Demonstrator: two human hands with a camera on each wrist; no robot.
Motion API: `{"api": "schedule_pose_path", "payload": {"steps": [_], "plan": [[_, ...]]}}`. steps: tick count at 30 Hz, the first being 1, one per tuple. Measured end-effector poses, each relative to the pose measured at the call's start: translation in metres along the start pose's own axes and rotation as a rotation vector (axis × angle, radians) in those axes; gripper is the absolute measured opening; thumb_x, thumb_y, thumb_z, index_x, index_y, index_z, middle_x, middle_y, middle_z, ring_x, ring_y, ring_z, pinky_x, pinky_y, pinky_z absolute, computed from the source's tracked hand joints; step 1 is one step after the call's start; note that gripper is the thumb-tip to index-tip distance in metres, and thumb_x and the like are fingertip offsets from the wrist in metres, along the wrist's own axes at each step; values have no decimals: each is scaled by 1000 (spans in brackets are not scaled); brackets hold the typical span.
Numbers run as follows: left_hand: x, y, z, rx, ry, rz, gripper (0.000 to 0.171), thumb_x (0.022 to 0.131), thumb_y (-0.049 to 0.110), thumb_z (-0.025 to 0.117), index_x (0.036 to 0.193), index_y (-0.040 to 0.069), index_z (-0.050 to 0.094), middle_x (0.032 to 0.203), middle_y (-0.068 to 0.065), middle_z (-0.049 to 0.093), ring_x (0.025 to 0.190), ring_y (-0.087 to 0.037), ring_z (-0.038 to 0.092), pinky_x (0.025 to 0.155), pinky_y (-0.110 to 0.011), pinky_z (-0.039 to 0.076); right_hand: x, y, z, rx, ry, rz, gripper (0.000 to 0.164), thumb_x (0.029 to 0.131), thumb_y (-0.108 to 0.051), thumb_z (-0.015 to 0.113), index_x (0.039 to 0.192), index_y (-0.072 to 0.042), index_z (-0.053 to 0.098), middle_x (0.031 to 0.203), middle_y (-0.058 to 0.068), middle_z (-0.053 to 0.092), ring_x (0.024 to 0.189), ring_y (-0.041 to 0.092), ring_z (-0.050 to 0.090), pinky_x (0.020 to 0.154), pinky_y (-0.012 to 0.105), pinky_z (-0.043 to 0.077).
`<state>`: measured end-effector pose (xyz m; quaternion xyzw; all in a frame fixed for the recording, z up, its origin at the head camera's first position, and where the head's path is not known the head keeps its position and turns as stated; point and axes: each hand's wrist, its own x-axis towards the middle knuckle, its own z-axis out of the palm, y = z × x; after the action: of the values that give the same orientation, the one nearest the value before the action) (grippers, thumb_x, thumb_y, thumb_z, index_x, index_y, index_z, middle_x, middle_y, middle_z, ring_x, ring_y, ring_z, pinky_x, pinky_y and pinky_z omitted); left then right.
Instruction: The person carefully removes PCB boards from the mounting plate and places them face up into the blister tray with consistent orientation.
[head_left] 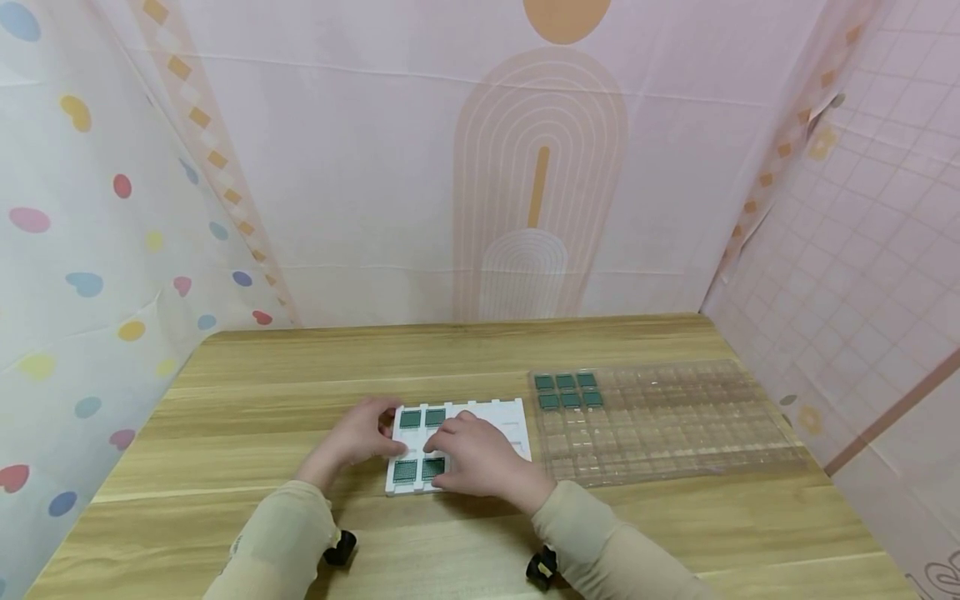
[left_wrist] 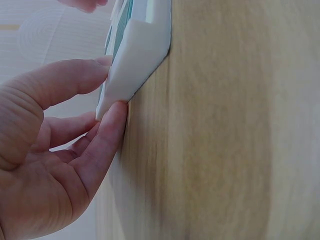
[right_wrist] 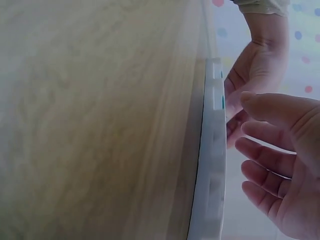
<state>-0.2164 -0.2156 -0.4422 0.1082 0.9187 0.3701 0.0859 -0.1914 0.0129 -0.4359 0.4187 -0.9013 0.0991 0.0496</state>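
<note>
Pinching the white tray (head_left: 497,412) by its left edge, the left hand (head_left: 362,432) likely steadies it; the loosely spread right hand (head_left: 480,454) seems empty.

Head view: bright, diffuse light, source not visible; small glints on the clear plastic tray (head_left: 675,425), right of the white tray (head_left: 491,414). Left wrist: soft shadow on the tabletop (left_wrist: 225,125) near the white tray; backdrop (left_wrist: 30,40) behind it pale, out of focus. Right wrist: dimmer, hazy, tabletop grain beside the white tray smeared.
</note>
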Motion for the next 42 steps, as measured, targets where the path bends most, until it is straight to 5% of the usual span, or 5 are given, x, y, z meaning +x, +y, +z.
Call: {"api": "schedule_pose_path", "payload": {"steps": [26,42], "plan": [[3,-3,1,-16,-3,8,63,70,3,85,126,-8,57,106,-14,59,83,-21,53,73,-33,46,10,-7,5,-175,-51,-3,28,81,-44,79,98,-23,73,93,-10,64,88,10,53,75,23,45],[2,-5,1,-10,-9,24,65,69,4,86,126,-9,56,106,-14,59,83,-21,54,72,-34,47,13,-7,7,-139,-65,12,22,82,-37,79,96,-21,73,89,-9,63,82,10,51,73,22,44]]}}
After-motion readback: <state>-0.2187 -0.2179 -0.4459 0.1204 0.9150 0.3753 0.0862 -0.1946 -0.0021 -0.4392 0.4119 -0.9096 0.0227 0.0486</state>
